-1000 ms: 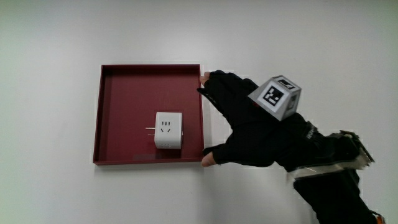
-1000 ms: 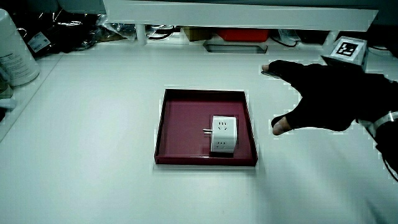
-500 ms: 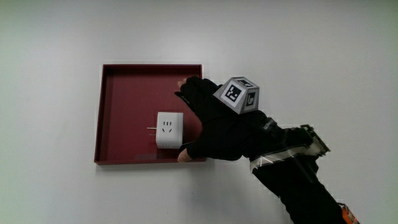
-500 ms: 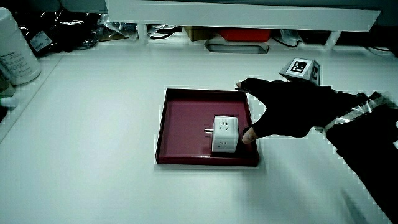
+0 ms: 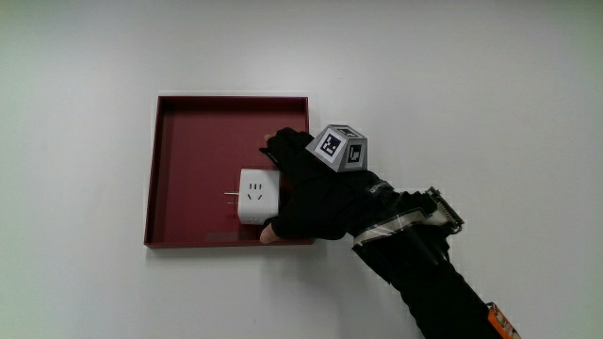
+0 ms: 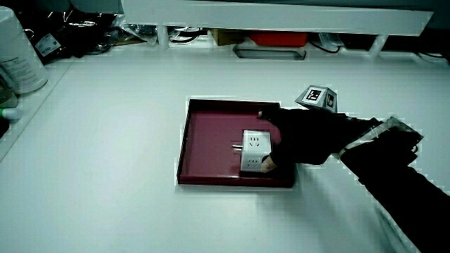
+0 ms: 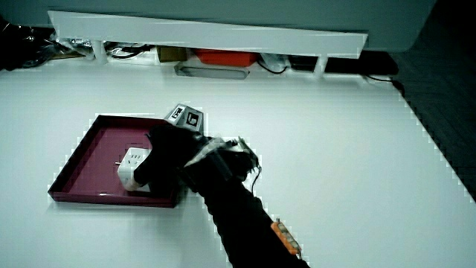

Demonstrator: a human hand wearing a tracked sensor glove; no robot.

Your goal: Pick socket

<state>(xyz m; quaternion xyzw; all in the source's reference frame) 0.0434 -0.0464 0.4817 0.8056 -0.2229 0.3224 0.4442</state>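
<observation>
A white socket (image 5: 254, 196) with a short prong lies flat in a dark red tray (image 5: 188, 141), close to the tray wall nearer the person. It shows in both side views (image 6: 253, 147) (image 7: 131, 165). The hand (image 5: 281, 191) reaches into the tray and lies against the socket's side. Its thumb (image 5: 268, 233) touches the socket's nearer corner. Its fingers (image 5: 275, 147) are spread over the tray floor a little past the socket's farther edge. The socket rests on the tray floor (image 6: 211, 137). The patterned cube (image 5: 339, 148) sits on the back of the hand, and the forearm crosses the tray's rim.
A white bottle (image 6: 17, 56) stands at the table's edge near the low partition (image 6: 267, 17). Cables and boxes lie under the partition's shelf (image 7: 216, 56). White tabletop surrounds the tray (image 7: 78, 160).
The hand has moved from beside the tray into it, up to the socket. The thumb now touches the socket's nearer corner. The socket and tray have not moved.
</observation>
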